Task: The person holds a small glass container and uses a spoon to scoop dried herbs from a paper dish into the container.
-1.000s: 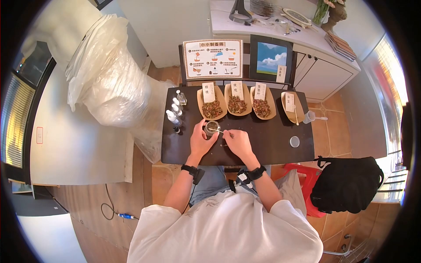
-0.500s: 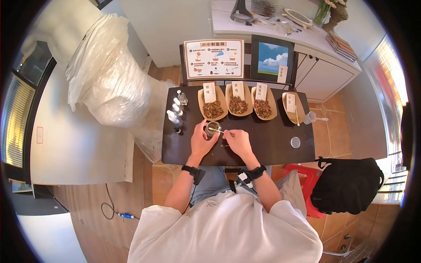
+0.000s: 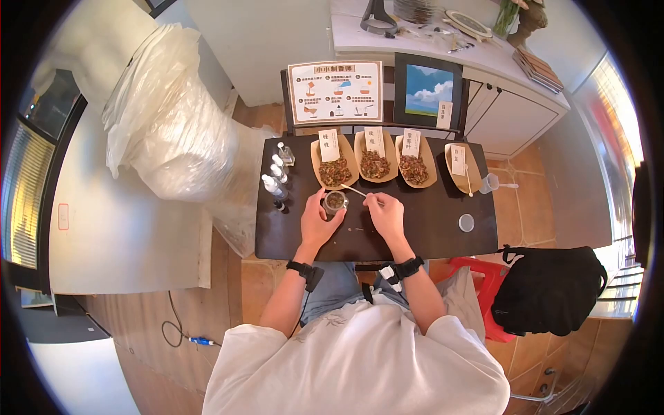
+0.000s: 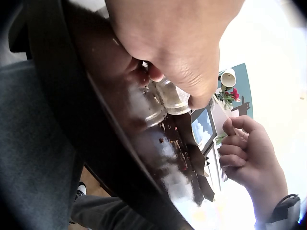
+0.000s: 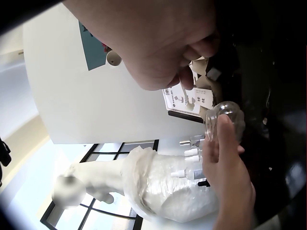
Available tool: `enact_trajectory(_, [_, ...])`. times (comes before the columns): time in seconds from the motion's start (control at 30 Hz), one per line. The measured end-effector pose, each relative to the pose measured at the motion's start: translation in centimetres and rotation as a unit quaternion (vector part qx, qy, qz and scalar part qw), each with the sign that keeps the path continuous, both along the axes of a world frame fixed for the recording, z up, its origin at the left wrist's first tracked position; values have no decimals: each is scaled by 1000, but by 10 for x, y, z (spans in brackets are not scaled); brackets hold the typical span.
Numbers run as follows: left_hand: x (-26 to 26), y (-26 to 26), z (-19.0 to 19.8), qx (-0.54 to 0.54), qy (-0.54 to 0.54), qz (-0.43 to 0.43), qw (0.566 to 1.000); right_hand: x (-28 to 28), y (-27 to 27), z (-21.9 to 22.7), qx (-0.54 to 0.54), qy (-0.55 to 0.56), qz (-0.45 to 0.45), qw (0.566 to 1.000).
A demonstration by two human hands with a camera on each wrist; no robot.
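Note:
My left hand (image 3: 318, 224) grips a small clear glass jar (image 3: 336, 201) standing on the dark table, thumb and fingers wrapped round its sides. Dried, brownish plant bits show inside it. Between right thumb and fingers, my right hand (image 3: 387, 217) pinches a thin pale spoon (image 3: 355, 191). Its tip points left, beyond the jar's rim, and overlaps the near edge of the left paper tray (image 3: 353, 170) in the head view. From the right wrist, the spoon's pale end (image 5: 190, 103) shows above the jar (image 5: 211, 125). Chopped dried herbs (image 3: 335, 173) fill the tray's near half.
Two more herb trays (image 3: 375, 166) with labels stand beside it, and another labelled tray (image 3: 465, 181) sits farther right. Several small bottles (image 3: 274, 185) line the table's left end. A clear round lid (image 3: 465, 223) and a plastic cup (image 3: 489, 183) are at the right. An instruction board (image 3: 335, 93) stands behind.
The spoon has come up out of the jar, its tip now beyond the rim toward the left tray. My right hand has shifted slightly right; the left keeps its hold on the jar.

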State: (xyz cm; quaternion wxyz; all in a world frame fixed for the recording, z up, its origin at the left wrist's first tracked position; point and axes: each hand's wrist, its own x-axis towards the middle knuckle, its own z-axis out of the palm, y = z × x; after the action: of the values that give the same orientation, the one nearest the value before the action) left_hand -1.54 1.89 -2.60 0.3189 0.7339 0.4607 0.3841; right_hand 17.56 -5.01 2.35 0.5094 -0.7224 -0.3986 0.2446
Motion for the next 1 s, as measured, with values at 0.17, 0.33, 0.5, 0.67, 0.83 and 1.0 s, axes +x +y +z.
enact_trajectory(0.17, [1,0,-1,7,-3,-1,1000,9,16,-19,35,-140,-10,989])
enact_trajectory(0.33, [0,1,-3,9,8,-7,1000,9,30,-20,33,-264,-11,964])
enact_trajectory(0.5, [0,0,-1,4,9,-2,1000,5,41,-25,-26,-305,8,952])
enact_trajectory(0.67, [1,0,-1,16,1,-2,1000,3,47,-26,-35,-273,15,961])
enact_trajectory(0.83, [0,0,-3,19,0,-4,1000,-1,48,-25,-46,-238,23,970])
enact_trajectory(1.0, [1,0,-1,6,5,-2,1000,-7,51,-25,-54,-216,39,974])
